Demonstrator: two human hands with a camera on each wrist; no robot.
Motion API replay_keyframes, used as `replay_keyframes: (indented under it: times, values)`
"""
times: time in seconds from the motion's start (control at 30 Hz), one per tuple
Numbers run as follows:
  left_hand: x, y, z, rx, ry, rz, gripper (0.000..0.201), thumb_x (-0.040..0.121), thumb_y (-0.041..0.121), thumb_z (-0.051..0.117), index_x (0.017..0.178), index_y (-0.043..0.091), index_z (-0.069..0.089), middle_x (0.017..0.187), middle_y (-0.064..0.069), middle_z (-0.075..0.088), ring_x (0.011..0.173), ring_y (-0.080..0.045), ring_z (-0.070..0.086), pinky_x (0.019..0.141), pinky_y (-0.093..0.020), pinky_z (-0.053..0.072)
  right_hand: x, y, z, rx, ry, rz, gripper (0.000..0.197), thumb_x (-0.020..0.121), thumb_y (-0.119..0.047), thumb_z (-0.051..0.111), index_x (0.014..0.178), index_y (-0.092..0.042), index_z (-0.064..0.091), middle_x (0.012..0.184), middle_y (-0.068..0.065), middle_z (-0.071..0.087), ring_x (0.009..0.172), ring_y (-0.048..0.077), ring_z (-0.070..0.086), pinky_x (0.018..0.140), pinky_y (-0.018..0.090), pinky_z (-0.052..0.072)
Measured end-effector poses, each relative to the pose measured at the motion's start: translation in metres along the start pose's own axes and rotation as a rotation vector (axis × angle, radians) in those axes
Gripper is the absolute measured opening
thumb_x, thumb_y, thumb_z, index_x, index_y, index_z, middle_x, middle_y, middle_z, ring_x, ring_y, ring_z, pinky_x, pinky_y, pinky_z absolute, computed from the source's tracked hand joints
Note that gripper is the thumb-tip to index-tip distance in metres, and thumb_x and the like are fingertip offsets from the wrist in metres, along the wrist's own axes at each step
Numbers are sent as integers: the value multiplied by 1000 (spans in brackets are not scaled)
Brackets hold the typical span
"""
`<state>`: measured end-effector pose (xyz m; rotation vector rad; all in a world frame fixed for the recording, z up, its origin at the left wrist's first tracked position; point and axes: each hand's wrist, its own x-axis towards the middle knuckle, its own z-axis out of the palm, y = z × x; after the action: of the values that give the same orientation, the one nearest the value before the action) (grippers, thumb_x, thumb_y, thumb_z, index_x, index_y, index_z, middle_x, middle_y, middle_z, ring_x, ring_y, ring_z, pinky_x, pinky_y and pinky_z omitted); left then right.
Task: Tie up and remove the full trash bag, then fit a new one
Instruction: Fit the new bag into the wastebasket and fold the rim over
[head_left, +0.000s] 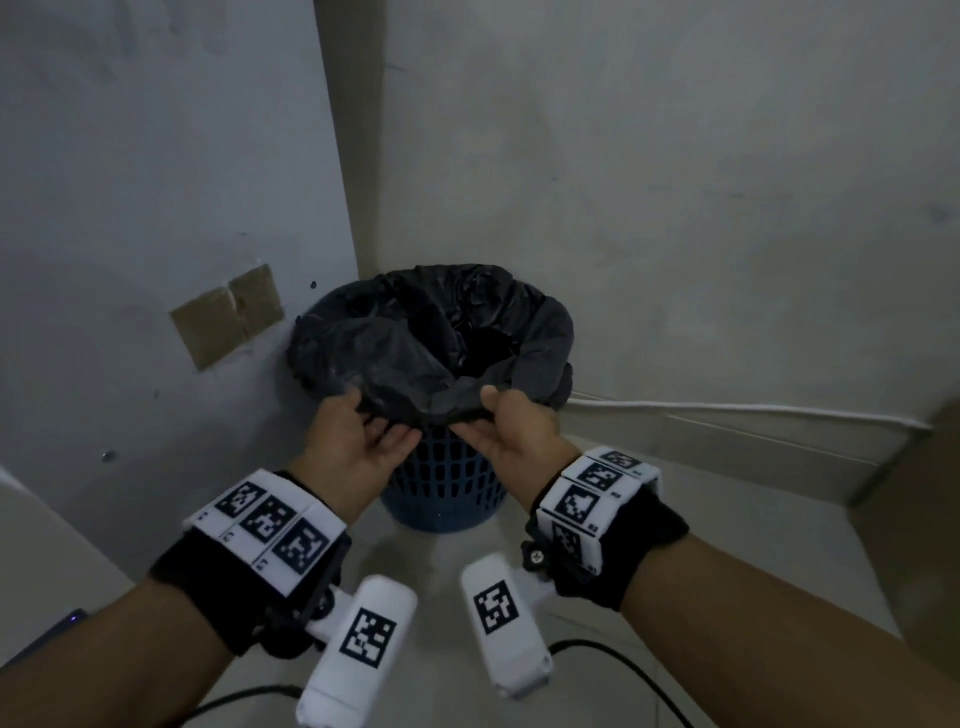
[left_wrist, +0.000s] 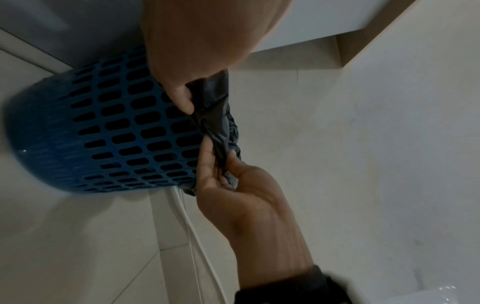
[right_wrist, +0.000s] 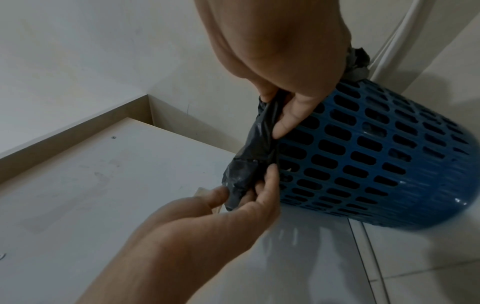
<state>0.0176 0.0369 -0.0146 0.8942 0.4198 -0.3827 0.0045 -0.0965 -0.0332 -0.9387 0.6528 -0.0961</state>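
1. A blue slotted bin (head_left: 444, 488) stands on the tiled floor (head_left: 649, 571) in a corner where two pale walls meet, with a black trash bag (head_left: 415, 343) folded over its rim.
2. The left hand (head_left: 358, 441) holds the near edge of the bag at the rim: the left wrist view shows its thumb and fingers pinching a fold of the black plastic, so that grip is clamped on the bag.
3. The right hand (head_left: 506, 431) takes the same edge just beside it, thumb on top and fingers underneath; the right wrist view shows the plastic caught between them, so this grip too is clamped on the bag.
4. Between the two hands the bag's edge is gathered into a crumpled strip that lies against the bin's outer wall.
5. The bag's mouth is open, and the bag sits inside the bin.
6. A brown patch of tape (head_left: 228, 314) is stuck to the left wall, and a white cable (head_left: 727, 408) runs along the foot of the right wall.
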Motion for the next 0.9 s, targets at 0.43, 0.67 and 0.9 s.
replay_keyframes:
  times: [0.43, 0.67, 0.9]
  values:
    - [23, 9, 3, 52, 38, 55, 37, 98, 9, 49, 135, 5, 49, 138, -11, 53, 126, -23, 51, 90, -33, 46, -7, -17, -37, -398, -111, 177, 48, 88, -61, 52, 87, -13, 59, 84, 5, 56, 80, 24, 57, 78, 37, 52]
    - [35, 9, -6, 71, 23, 92, 31, 97, 10, 51, 127, 3, 55, 133, -11, 57, 122, -22, 54, 90, -31, 47, 5, -36, -57, -57, 0, 73, 43, 94, -55, 45, 106, -15, 55, 111, 1, 47, 114, 27, 47, 97, 46, 48]
    - [44, 10, -13, 120, 6, 107, 17, 97, 12, 52, 109, 5, 61, 128, -10, 60, 98, -17, 61, 87, -29, 47, 11, -43, -45, 116, -62, 71, 18, 97, -28, 54, 101, -10, 52, 90, 9, 56, 94, 28, 60, 94, 38, 51]
